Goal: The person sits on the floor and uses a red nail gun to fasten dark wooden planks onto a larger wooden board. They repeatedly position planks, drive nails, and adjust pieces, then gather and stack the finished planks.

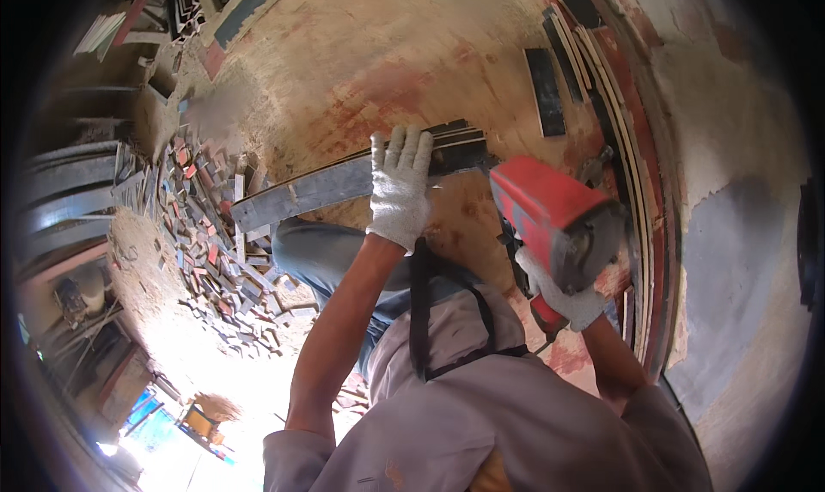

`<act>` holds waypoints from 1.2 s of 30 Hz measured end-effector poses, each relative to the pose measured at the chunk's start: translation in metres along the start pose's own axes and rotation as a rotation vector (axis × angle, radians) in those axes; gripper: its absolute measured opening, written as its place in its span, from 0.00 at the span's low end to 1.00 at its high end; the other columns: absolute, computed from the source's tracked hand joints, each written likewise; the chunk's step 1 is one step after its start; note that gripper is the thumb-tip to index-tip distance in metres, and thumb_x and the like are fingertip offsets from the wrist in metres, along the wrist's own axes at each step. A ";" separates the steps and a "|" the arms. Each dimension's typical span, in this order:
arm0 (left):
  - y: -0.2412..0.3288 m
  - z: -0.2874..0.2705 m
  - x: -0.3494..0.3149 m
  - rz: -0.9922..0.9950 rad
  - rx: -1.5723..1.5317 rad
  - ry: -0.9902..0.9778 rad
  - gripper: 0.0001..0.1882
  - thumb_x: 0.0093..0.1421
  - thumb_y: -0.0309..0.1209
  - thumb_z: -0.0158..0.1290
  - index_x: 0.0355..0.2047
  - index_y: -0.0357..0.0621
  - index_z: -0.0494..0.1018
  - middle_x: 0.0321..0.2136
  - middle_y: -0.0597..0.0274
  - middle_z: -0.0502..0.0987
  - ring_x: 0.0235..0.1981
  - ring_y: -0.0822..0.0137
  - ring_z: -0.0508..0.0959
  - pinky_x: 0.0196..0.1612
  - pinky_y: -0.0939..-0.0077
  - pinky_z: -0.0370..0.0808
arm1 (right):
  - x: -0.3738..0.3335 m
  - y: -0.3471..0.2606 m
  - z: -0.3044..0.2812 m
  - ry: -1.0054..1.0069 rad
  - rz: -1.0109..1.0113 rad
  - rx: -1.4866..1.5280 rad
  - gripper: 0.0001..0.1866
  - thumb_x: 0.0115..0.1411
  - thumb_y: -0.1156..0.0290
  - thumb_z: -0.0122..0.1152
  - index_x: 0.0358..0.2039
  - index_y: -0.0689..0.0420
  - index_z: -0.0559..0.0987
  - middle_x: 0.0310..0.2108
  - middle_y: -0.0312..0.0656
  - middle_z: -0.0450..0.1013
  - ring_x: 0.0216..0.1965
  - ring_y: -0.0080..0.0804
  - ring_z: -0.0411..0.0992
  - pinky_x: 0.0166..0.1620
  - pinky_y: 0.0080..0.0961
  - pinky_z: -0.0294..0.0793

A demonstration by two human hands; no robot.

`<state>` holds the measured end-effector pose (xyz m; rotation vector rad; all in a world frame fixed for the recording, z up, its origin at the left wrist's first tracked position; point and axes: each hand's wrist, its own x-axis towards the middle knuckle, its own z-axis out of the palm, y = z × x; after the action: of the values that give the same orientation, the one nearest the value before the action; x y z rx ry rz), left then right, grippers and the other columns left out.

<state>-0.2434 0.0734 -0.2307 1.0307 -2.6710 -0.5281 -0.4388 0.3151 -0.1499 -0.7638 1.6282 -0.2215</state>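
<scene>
A small stack of long, narrow boards with dark faces (301,196) lies slantwise in front of me, several layers showing at its right end. My left hand (400,187), in a white knit glove, rests flat across the boards with its fingers stretched out. My right hand (563,299), gloved too, is closed round the handle of a red power tool (546,195) with a dark, round rear end. The tool's front is close to the right end of the boards. Its working part is hidden from me, so its exact kind cannot be told.
Many small wood offcuts (215,251) are heaped on the left. Long boards (614,131) run along the wall at right, and a short dark board (544,92) lies near them. Stacked dark panels (73,187) stand at far left. My bent leg (314,251) is beside the boards.
</scene>
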 end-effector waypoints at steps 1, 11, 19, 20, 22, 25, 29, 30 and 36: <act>-0.001 0.001 -0.001 -0.003 0.001 0.004 0.42 0.47 0.30 0.69 0.64 0.41 0.70 0.64 0.46 0.71 0.69 0.43 0.67 0.74 0.36 0.52 | 0.000 0.003 0.006 0.068 -0.031 0.037 0.28 0.73 0.58 0.54 0.71 0.46 0.65 0.72 0.41 0.60 0.74 0.42 0.56 0.75 0.43 0.53; -0.012 0.000 -0.004 0.015 -0.162 0.090 0.50 0.43 0.30 0.72 0.67 0.40 0.65 0.66 0.44 0.68 0.71 0.43 0.63 0.76 0.41 0.50 | 0.016 -0.019 -0.003 0.187 -0.377 -0.044 0.16 0.71 0.68 0.57 0.58 0.52 0.75 0.38 0.35 0.70 0.34 0.28 0.64 0.38 0.30 0.65; -0.055 -0.015 -0.030 0.013 -0.204 0.123 0.51 0.39 0.31 0.74 0.67 0.43 0.67 0.68 0.50 0.67 0.73 0.49 0.62 0.77 0.45 0.50 | 0.013 -0.038 -0.003 0.178 -0.411 0.008 0.15 0.71 0.66 0.58 0.56 0.53 0.76 0.34 0.34 0.72 0.31 0.26 0.68 0.36 0.29 0.69; -0.059 -0.012 -0.033 0.023 -0.203 0.128 0.51 0.39 0.31 0.74 0.67 0.44 0.68 0.68 0.51 0.68 0.72 0.49 0.63 0.77 0.45 0.51 | 0.014 -0.042 -0.002 0.098 -0.318 -0.036 0.16 0.70 0.65 0.59 0.56 0.50 0.77 0.46 0.36 0.73 0.46 0.33 0.69 0.49 0.37 0.68; -0.062 -0.008 -0.032 0.026 -0.227 0.152 0.49 0.40 0.32 0.73 0.66 0.45 0.69 0.66 0.53 0.70 0.71 0.50 0.64 0.77 0.45 0.51 | 0.021 -0.054 -0.001 0.053 -0.235 -0.103 0.17 0.68 0.62 0.61 0.56 0.47 0.78 0.58 0.38 0.75 0.61 0.39 0.70 0.63 0.43 0.67; -0.063 -0.004 -0.033 0.039 -0.226 0.168 0.49 0.40 0.32 0.73 0.66 0.45 0.69 0.66 0.53 0.70 0.71 0.50 0.65 0.77 0.46 0.51 | 0.031 -0.076 0.006 0.070 -0.181 -0.046 0.19 0.68 0.57 0.60 0.57 0.48 0.78 0.60 0.36 0.75 0.63 0.37 0.70 0.66 0.41 0.65; -0.062 -0.011 -0.036 0.025 -0.168 0.107 0.49 0.40 0.33 0.74 0.66 0.45 0.69 0.67 0.52 0.70 0.71 0.50 0.64 0.77 0.46 0.53 | 0.023 -0.066 0.002 0.088 -0.136 -0.030 0.24 0.68 0.55 0.61 0.61 0.49 0.76 0.60 0.37 0.75 0.65 0.37 0.69 0.69 0.40 0.63; -0.061 -0.017 -0.033 0.018 -0.148 0.092 0.50 0.40 0.33 0.74 0.66 0.45 0.69 0.67 0.52 0.69 0.72 0.50 0.64 0.76 0.47 0.53 | 0.016 -0.063 0.000 0.071 -0.085 0.034 0.25 0.68 0.55 0.61 0.63 0.50 0.74 0.61 0.39 0.75 0.66 0.38 0.68 0.69 0.39 0.62; -0.084 -0.053 -0.045 0.023 -0.015 0.119 0.47 0.39 0.32 0.74 0.63 0.48 0.70 0.59 0.52 0.73 0.62 0.45 0.70 0.66 0.49 0.68 | 0.002 0.053 0.045 0.459 -0.191 0.151 0.45 0.58 0.56 0.73 0.70 0.56 0.62 0.57 0.51 0.75 0.58 0.51 0.74 0.60 0.43 0.72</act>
<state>-0.1423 0.0336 -0.2208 0.9942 -2.5674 -0.4669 -0.4150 0.3670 -0.1908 -0.7893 1.9395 -0.6903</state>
